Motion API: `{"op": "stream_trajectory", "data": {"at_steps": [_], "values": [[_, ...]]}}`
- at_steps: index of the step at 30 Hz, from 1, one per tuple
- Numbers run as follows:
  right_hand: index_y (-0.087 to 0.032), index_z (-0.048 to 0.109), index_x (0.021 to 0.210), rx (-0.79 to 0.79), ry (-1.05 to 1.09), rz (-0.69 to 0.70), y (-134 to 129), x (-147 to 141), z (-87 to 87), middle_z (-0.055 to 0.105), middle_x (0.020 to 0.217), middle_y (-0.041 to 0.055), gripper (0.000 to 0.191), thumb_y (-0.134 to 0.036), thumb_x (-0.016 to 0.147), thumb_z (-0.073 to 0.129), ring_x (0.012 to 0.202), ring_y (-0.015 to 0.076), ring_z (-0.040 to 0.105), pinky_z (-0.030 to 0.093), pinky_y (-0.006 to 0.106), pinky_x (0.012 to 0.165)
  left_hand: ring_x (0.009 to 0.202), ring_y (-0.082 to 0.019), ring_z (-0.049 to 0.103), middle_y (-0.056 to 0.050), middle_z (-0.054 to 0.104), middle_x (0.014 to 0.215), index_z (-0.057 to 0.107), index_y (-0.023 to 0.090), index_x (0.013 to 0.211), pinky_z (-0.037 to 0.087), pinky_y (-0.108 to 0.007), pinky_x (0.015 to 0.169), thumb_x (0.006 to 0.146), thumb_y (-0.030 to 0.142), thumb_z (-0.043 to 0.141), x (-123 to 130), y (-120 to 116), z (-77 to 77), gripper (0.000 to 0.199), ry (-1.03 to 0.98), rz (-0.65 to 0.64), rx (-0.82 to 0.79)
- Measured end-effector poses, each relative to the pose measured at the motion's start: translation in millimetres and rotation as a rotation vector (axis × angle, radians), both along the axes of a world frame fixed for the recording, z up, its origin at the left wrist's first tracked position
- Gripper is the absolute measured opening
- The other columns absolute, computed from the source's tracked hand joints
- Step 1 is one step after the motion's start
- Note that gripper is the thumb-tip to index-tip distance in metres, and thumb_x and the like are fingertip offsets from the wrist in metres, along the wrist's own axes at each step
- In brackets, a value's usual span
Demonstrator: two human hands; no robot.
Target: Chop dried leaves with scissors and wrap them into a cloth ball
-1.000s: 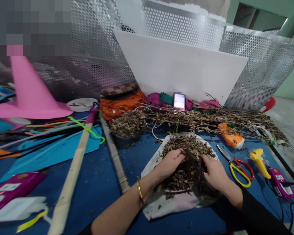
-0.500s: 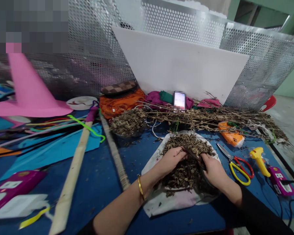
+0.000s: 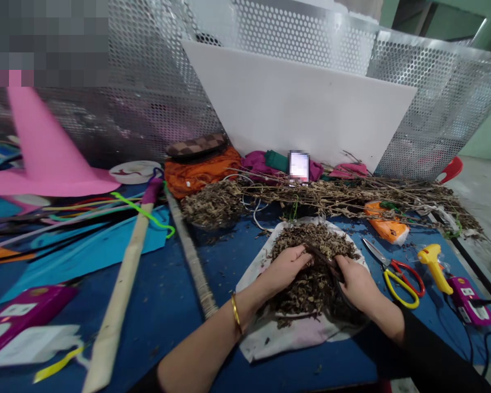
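Over a heap of dried leaves (image 3: 311,292), holds a dark strip (image 3: 321,256) clamped at opposite ends by left hand (image 3: 288,267) and right hand (image 3: 358,284). Beneath both hands, has the leaves on a white cloth (image 3: 288,338) on the blue table (image 3: 163,305). Just right of the right hand, shows scissors (image 3: 389,264); farther right, a yellow glue gun (image 3: 437,270). Left of the left hand, shows a wrapped stick (image 3: 191,256).

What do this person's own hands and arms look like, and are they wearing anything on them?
Both the left hand and right hand are without gloves. A smooth, gold-coloured bangle circles the left forearm near the wrist. The right sleeve is plain black and covers much of the forearm; only a dark edge of the left sleeve shows.
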State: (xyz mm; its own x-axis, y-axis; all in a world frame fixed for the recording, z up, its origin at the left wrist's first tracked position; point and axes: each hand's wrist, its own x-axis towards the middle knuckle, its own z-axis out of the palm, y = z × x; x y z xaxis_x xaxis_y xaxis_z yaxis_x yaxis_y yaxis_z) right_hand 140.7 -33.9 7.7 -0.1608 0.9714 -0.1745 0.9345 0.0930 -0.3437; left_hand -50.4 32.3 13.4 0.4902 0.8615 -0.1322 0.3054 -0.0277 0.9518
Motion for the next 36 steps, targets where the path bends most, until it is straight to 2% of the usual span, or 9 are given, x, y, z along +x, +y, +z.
{"op": "stream_trajectory", "data": {"at_steps": [2,6,10,14,18,22,27,31,36], "values": [[-0.019,0.050,0.104,0.011,0.025,-0.003,-0.1,1.1,-0.6,0.061,0.098,0.0063,0.023,-0.015,0.081,0.046,0.086,0.0175,0.057,0.036,0.024,0.069,0.072,-0.017,0.049,0.000,0.058,0.070,0.058,0.017,0.070,0.041,-0.027,0.070,0.079,0.045,0.050,-0.6,0.4,-0.6,0.031,-0.015,0.007,-0.012],[-0.018,0.048,0.116,0.096,0.054,-0.042,-0.3,5.9,1.6,0.059,0.109,0.0085,0.033,-0.020,0.083,0.048,0.091,0.0191,0.057,0.037,0.026,0.073,0.074,-0.015,0.052,0.000,0.058,0.079,0.058,0.017,0.088,0.042,-0.025,0.070,0.079,0.048,0.053,-3.6,0.6,3.8,0.033,-0.164,0.028,-0.156],[-0.019,0.046,0.122,0.111,0.079,-0.038,0.1,9.4,5.5,0.059,0.112,0.0083,0.037,-0.029,0.086,0.048,0.094,0.0205,0.058,0.038,0.027,0.076,0.089,-0.017,0.056,-0.003,0.062,0.093,0.058,0.018,0.099,0.043,-0.027,0.080,0.079,0.045,0.057,-7.5,1.8,9.6,0.034,-0.273,0.040,-0.155],[-0.019,0.047,0.122,0.097,0.053,-0.013,0.1,7.7,5.8,0.058,0.111,0.0083,0.039,-0.032,0.085,0.051,0.092,0.0206,0.058,0.039,0.027,0.074,0.095,-0.020,0.057,-0.004,0.065,0.097,0.060,0.017,0.100,0.044,-0.030,0.086,0.079,0.038,0.057,-6.0,-0.3,7.6,0.030,-0.273,0.040,-0.149],[-0.019,0.046,0.123,0.103,0.042,-0.006,-1.2,5.2,4.1,0.058,0.111,0.0086,0.040,-0.031,0.086,0.051,0.092,0.0198,0.058,0.038,0.026,0.074,0.094,-0.020,0.056,-0.004,0.066,0.092,0.062,0.016,0.093,0.042,-0.031,0.087,0.075,0.031,0.058,0.4,-5.2,3.7,0.024,-0.262,0.036,-0.167],[-0.019,0.046,0.122,0.123,0.064,-0.029,-1.7,5.7,3.3,0.058,0.111,0.0079,0.039,-0.034,0.087,0.050,0.090,0.0202,0.059,0.038,0.027,0.072,0.078,-0.016,0.055,-0.001,0.062,0.078,0.061,0.016,0.089,0.042,-0.025,0.071,0.073,0.036,0.060,3.3,-4.5,4.9,0.026,-0.323,0.149,-0.240],[-0.018,0.048,0.120,0.142,0.101,-0.063,-0.4,7.1,4.6,0.059,0.109,0.0078,0.037,-0.036,0.088,0.050,0.091,0.0212,0.059,0.039,0.028,0.073,0.055,-0.007,0.038,0.006,0.046,0.062,0.058,0.016,0.086,0.027,-0.019,0.051,0.071,0.041,0.063,0.0,2.1,7.0,0.030,-0.401,0.327,-0.238],[-0.018,0.049,0.119,0.131,0.079,-0.037,-1.2,6.3,4.8,0.060,0.106,0.0077,0.037,-0.038,0.087,0.052,0.088,0.0212,0.060,0.039,0.028,0.071,0.052,-0.006,0.031,0.007,0.041,0.060,0.058,0.016,0.086,0.023,-0.019,0.049,0.072,0.041,0.063,-0.1,2.1,5.0,0.030,-0.432,0.315,-0.207],[-0.019,0.049,0.119,0.137,0.076,-0.031,-1.7,5.6,3.2,0.060,0.107,0.0078,0.038,-0.040,0.087,0.051,0.088,0.0208,0.060,0.039,0.028,0.071,0.056,-0.007,0.039,0.005,0.049,0.067,0.056,0.016,0.091,0.030,-0.018,0.053,0.070,0.041,0.066,1.3,-0.3,7.9,0.034,-0.507,0.368,-0.205]]}}
